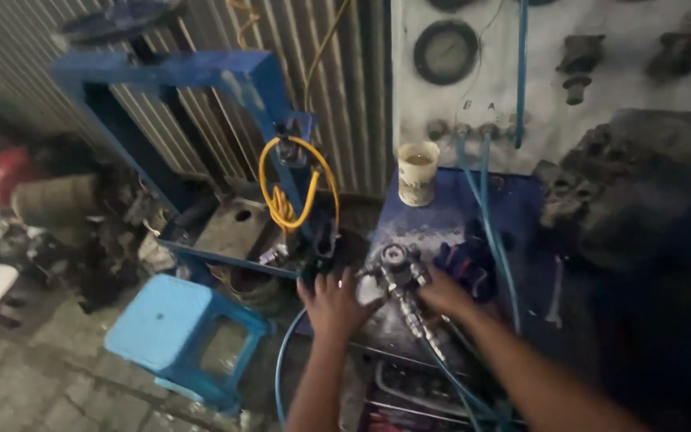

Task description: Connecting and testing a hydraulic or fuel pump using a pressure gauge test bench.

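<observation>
A small metal valve-like part [397,266] with a round gauge top and a threaded stem sits on the blue workbench [441,216]. My left hand [331,302] lies flat on the bench's front left corner, fingers spread, just left of the part. My right hand [444,293] rests beside the part's right side and touches it; whether the fingers grip it is unclear. Blue hoses [485,224] run from the white panel down past my right hand.
A paper cup [417,172] stands at the bench's back. A dark greasy machine block [625,192] fills the right. A blue press frame [201,88] with a yellow coiled hose [285,196] stands to the left, a light blue plastic stool [177,332] on the floor below it.
</observation>
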